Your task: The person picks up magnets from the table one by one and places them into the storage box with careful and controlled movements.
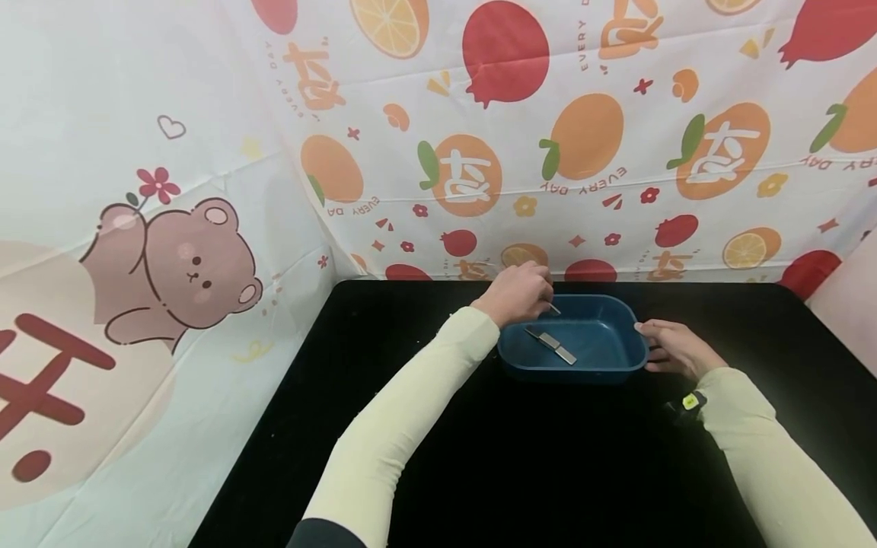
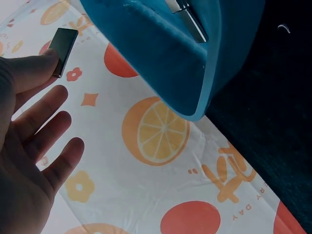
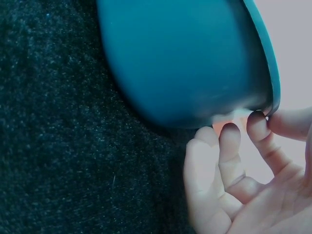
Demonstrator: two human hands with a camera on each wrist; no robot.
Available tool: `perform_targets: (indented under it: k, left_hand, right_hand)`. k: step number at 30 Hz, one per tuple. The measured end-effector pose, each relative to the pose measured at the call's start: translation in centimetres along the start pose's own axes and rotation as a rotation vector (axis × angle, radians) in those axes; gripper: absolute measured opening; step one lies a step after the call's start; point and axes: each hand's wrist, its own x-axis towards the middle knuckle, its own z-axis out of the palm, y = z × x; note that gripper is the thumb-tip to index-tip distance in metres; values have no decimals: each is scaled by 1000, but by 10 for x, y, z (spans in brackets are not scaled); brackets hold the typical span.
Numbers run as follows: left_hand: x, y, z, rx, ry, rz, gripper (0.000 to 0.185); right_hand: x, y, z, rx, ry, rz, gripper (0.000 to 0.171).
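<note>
Head view: blue tub [image 1: 603,364] sits on black mat [image 1: 479,457], toward the mat's 12 o'clock edge, close to the fruit-print sheet [image 1: 617,152] hung behind it. Two metal bars [image 1: 550,343] lie end to end on the tub floor, running 10 to 4 o'clock.

Left hand [image 1: 515,291] is over the tub's 10 o'clock corner, index and thumb pinching a third small metal bar [image 2: 62,50]. Left wrist view shows it gripped at the index fingertip, the other fingers [image 2: 48,122] spread and straight, nothing in them.

Right hand [image 1: 674,348] is at the tub's 3 o'clock rim. Right wrist view: fingertips [image 3: 229,139] curl against the outer wall just under the rim, thumb on the lip, so it holds the tub wall [image 3: 185,63].

Room: mat wide open from 4 through 8 o'clock of the tub, and on both sides at 3 and 9. Tight at 12, where the mat edge meets the sheet. Left mat edge runs diagonally along a bear-print sheet [image 1: 178,266]. The mat's right corner sits at 2 o'clock.

Writing: "EVERY DAY" repeated on the fruit sheet, upside down in places, plus white stylised characters on the oranges, not readable. Large red strokes on the bear sheet at 8 o'clock, cut off. Small yellow tag [image 1: 690,401] at the right wrist, text too small.
</note>
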Motion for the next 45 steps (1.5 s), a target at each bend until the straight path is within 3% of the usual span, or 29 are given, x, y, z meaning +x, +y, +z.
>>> perform_targets:
  k: [22, 45]
  left_hand:
    - [15, 7, 16, 34, -104, -41, 16]
    - [21, 10, 24, 23, -144, -45, 16]
  right_hand:
    - [-2, -1, 0, -10, -4, -8, 36]
    - [1, 1, -2, -2, -9, -6, 35]
